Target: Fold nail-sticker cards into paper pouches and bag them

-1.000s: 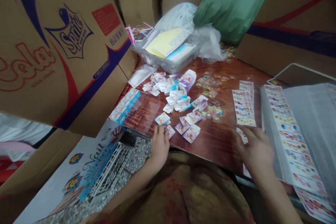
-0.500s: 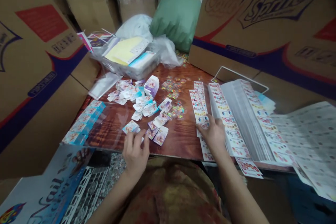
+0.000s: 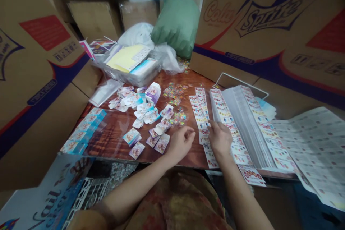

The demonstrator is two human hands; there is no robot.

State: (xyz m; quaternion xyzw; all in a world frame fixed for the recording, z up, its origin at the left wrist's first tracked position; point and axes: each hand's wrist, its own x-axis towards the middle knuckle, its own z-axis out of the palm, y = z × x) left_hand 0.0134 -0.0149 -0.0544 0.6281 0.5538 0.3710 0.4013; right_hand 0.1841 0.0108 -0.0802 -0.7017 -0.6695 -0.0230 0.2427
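Left hand (image 3: 181,145)'s loosely curled mid-frame, right hand (image 3: 221,140)'s at the sticker strips (image 3: 198,116) right of centre. Can't tell if either grip's got anything. Small boxes (image 3: 152,115) sit centre-left on the counter (image 3: 114,125).

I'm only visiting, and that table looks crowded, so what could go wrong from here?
The small box nearest the front edge of the table could be knocked off by the left forearm. One printed strip juts past that edge near the right forearm and might get bent. The left hand might scatter the colourful packets just beyond it.
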